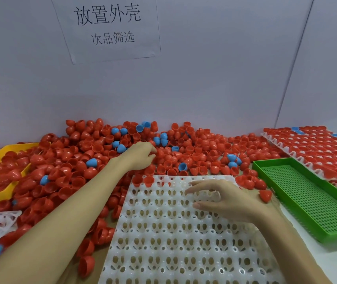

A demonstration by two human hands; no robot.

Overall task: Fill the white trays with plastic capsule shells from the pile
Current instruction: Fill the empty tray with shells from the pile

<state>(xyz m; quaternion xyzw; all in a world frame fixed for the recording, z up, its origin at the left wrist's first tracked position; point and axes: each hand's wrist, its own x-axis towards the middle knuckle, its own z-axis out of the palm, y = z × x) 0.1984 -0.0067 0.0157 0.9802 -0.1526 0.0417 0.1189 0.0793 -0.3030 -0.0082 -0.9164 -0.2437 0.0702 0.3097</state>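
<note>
Two red shells (pixel 143 180) sit in white tray (pixel 184 242)

Bright even overhead light, soft faint shadows, mild wide-angle bowing at edges, slight softness throughout, no glare

Pale wall (pixel 214 68) behind, paper sign (pixel 107 27) (Chinese print) taped on.

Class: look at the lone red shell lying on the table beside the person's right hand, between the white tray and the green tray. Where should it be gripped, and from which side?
Probably pinch the red shell across its wide upper part, coming from above. It lies tilted, narrowing to a rounded tip low on its right, where fingers would likely slip. The right hand is closest.
</note>
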